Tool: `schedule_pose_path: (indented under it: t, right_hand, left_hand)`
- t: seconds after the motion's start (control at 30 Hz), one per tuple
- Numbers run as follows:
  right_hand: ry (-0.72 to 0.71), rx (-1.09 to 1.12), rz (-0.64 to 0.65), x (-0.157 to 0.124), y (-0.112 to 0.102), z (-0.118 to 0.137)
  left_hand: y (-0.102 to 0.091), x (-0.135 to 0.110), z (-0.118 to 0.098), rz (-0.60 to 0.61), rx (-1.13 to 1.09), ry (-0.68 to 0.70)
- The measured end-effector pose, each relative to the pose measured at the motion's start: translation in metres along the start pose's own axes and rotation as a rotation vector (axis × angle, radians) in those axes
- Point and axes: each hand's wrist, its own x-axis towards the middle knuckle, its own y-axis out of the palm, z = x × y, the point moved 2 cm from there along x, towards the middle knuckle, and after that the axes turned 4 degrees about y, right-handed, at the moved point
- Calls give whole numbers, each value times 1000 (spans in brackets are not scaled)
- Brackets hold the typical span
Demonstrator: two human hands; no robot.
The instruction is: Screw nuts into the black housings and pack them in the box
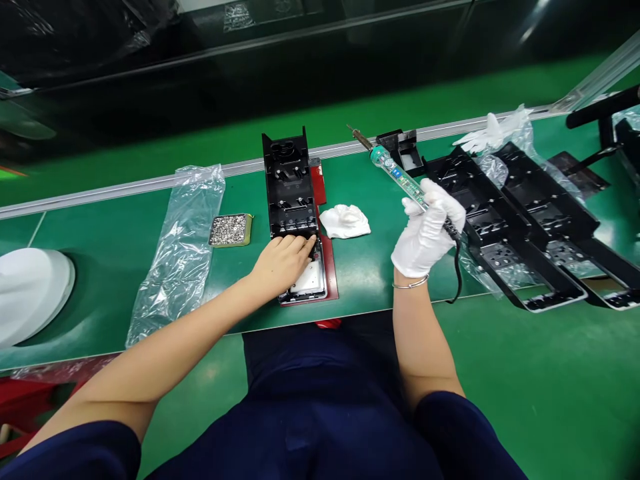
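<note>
One iron in R hand, markings unreadable.

The long housing under the bare left hand is matt black moulded plastic, lying on a smooth red plate. A small tray holds shiny metal bits, probably screws, beside crinkled glossy clear film. The right hand, gloved in white knit cloth, grips a tool with a translucent plastic handle and a metal tip. The table is matt green, with a brushed metal rail along its far edge.
</note>
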Motion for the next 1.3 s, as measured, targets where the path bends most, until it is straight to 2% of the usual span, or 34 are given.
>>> schedule_pose_path:
  t: [0.23,0.4,0.47,0.53,0.6,0.67,0.73,0.83,0.97,1.07,1.3]
  right_hand:
    - [-42,-122,-7,0,1,-4]
    - [-6,-95,-7,0,1,-4]
    - [-21,-52,-3,0,0,-3]
    - [-31,67,-3,2,-2,-3]
    - [-29,195,0,3,-3,-3]
    - [-28,265,8,4,-3,-4]
    - [-33,302,-2,5,-2,-3]
    - [-8,364,-55,5,-1,0]
    - [58,440,-144,8,0,3]
    - [73,512,-176,12,-1,3]
    - [89,573,-157,16,-3,3]
  left_hand:
    - [-4,2,3,-65,29,22]
    - [-6,2,0,-77,-23,15]
    - [-8,-3,8,-94,-69,-31]
    - [-11,-11,30,-157,-121,-151]
    - [-12,-22,63,-189,-173,-375]
    - [-8,-32,99,-120,-219,-601]
    - [-1,-38,127,-16,-250,-673]
    - [13,-40,146,73,-281,-646]
    - [26,-37,148,93,-276,-639]
    - [29,-35,148,96,-279,-636]
    - [27,-38,152,82,-302,-638]
